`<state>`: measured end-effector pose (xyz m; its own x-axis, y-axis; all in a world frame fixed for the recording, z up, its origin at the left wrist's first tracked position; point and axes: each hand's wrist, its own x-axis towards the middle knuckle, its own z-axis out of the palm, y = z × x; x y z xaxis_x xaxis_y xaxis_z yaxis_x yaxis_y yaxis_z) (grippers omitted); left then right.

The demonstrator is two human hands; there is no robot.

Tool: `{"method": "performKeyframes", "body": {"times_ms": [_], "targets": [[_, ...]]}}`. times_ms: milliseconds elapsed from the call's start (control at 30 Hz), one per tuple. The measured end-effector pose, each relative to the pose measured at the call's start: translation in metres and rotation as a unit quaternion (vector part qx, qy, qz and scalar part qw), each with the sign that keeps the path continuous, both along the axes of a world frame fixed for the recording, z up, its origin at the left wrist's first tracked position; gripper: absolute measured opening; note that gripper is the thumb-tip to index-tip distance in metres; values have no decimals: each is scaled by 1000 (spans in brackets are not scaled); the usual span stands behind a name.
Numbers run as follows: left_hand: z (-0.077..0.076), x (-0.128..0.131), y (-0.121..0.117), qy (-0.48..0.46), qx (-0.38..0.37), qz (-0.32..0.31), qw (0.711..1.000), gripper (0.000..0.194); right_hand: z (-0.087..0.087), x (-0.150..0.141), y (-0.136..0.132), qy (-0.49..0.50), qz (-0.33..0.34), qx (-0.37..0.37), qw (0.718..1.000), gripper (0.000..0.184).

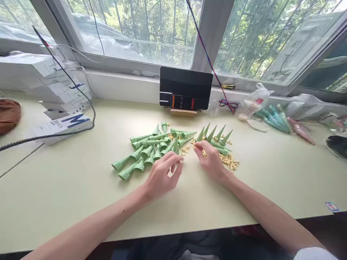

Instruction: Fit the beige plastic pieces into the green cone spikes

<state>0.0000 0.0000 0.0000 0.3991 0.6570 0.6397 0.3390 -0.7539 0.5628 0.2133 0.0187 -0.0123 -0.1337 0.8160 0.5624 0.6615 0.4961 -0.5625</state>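
My left hand (pixel 165 170) is curled just above the table, thumb and forefinger tips close together; anything between them is too small to make out. Behind its fingers a green plastic cone (pixel 176 147) points upward, partly hidden. My right hand (pixel 210 159) pinches a small yellow plastic peg (pixel 194 146) at its fingertips. To the left lies a heap of hollow green cones (pixel 146 151), mostly on their sides. Several green cones (pixel 214 133) stand tip up beyond my right hand. Loose yellow pegs (pixel 231 163) lie beside that hand, with more between the two groups.
A phone (pixel 183 102) showing a timer leans on a black tablet (pixel 187 85) by the window. White boxes (pixel 62 94) are stacked at the left, with a black cable (pixel 93 119) across them. Plastic bags (pixel 255 101) and bagged teal pieces (pixel 276 119) lie at the back right.
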Motion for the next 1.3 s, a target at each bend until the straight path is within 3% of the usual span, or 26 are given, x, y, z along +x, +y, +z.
{"method": "performKeyframes", "body": {"times_ms": [133,267,533,967,1133,1300], "targets": [[2,1,3,-45,-61,83,994,10,1,1,-1,8,-1,4,1000,10],[4,0,7,-56,-120,110,985,17,3,0,-2,12,6,6,1000,10],[-5,-2,14,35,-149,96,984,16,5,0,-3,25,15,1,1000,10],[-6,-2,17,79,-175,69,979,10,7,-1,-4,23,17,-11,1000,10],[0,0,14,53,-187,47,980,10,8,-2,-5,35,12,-9,999,9],[6,-1,9,16,-319,15,948,15,10,-3,-7,48,19,-3,999,9]]}}
